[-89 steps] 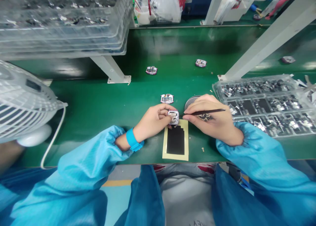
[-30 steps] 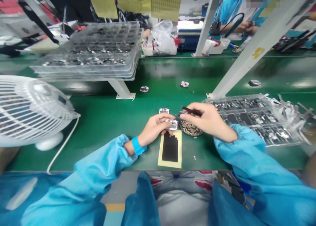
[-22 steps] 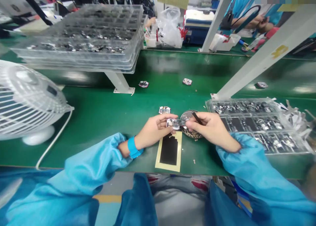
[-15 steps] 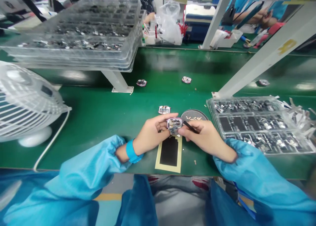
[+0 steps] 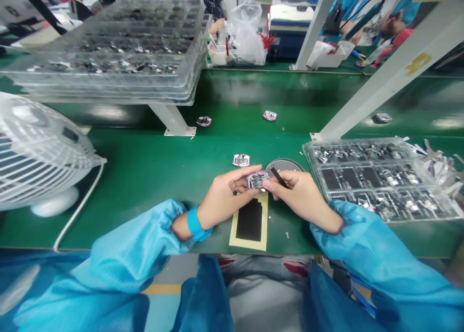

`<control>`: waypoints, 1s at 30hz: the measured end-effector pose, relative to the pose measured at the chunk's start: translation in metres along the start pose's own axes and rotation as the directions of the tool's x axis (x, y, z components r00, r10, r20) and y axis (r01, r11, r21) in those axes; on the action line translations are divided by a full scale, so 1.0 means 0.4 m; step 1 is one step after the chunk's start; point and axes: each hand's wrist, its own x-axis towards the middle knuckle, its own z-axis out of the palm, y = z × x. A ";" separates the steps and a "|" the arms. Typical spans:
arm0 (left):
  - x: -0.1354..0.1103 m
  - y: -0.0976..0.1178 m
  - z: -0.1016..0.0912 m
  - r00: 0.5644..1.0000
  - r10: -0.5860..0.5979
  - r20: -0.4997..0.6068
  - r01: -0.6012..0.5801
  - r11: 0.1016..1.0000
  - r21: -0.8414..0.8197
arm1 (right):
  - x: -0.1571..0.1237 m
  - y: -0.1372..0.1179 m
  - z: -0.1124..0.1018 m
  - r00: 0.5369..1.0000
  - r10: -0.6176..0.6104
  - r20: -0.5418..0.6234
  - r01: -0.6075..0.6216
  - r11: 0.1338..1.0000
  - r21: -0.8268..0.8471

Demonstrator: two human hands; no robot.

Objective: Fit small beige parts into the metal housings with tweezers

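Observation:
My left hand [image 5: 225, 196] pinches a small square electronic module [image 5: 256, 180] with a pinkish rim, just above the green bench. My right hand [image 5: 296, 193] grips black tweezers [image 5: 278, 177], its fingertips meeting the module's right edge. Below both hands lies a yellow-backed sheet of black pads [image 5: 251, 220]. A round perforated dish [image 5: 284, 165] sits just behind my right hand. A second module [image 5: 241, 160] rests on the bench behind my left fingers.
A clear parts tray [image 5: 377, 177] lies to the right, with paper scraps [image 5: 440, 163] beyond it. A white fan [image 5: 39, 153] stands at the left. Stacked clear trays [image 5: 116, 51] sit on a raised shelf. More modules [image 5: 204, 122] [image 5: 270, 115] lie further back. Another person works at the far right.
My right hand has left the round dish and come left to the module, with the tweezers now tucked back in the palm. The left hand kept holding the module.

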 end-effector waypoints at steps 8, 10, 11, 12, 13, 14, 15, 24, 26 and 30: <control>0.002 0.003 0.008 1.000 -0.023 -0.020 0.023 1.000 0.007 | 0.005 -0.004 -0.001 1.000 0.010 0.025 -0.011 1.000 0.018; 0.000 0.001 0.009 0.999 0.011 -0.032 -0.008 0.997 0.074 | 0.004 -0.004 0.001 1.000 -0.004 0.013 0.004 1.000 0.023; -0.001 0.000 0.009 0.999 0.034 -0.035 -0.030 0.994 0.109 | 0.004 -0.004 0.001 1.000 -0.012 0.006 0.012 1.000 0.025; -0.002 -0.001 0.009 0.998 0.059 -0.037 -0.053 0.989 0.140 | 0.004 -0.005 0.002 1.000 -0.017 0.001 0.017 0.999 0.027; -0.003 -0.001 0.008 0.996 0.085 -0.038 -0.078 0.983 0.167 | 0.003 -0.006 0.002 1.000 -0.021 -0.001 0.021 0.999 0.031; -0.004 -0.001 0.007 0.993 0.114 -0.038 -0.105 0.975 0.194 | 0.003 -0.007 0.003 1.000 -0.022 0.000 0.022 0.999 0.036; -0.005 0.000 0.005 0.989 0.145 -0.038 -0.133 0.966 0.224 | 0.003 -0.008 0.003 1.000 -0.021 0.002 0.021 0.999 0.042; -0.005 0.008 0.009 0.990 0.112 -0.083 -0.100 0.986 0.133 | 0.000 0.012 0.015 0.990 -0.098 -0.103 0.100 0.995 0.015; -0.001 0.010 0.011 0.998 -0.030 -0.049 0.027 0.998 -0.062 | -0.001 0.012 0.021 0.985 -0.122 -0.123 0.136 0.985 0.108; 0.007 0.019 0.012 0.994 -0.107 0.000 0.105 0.975 -0.198 | -0.002 0.005 0.031 0.987 -0.099 -0.124 0.119 0.979 0.166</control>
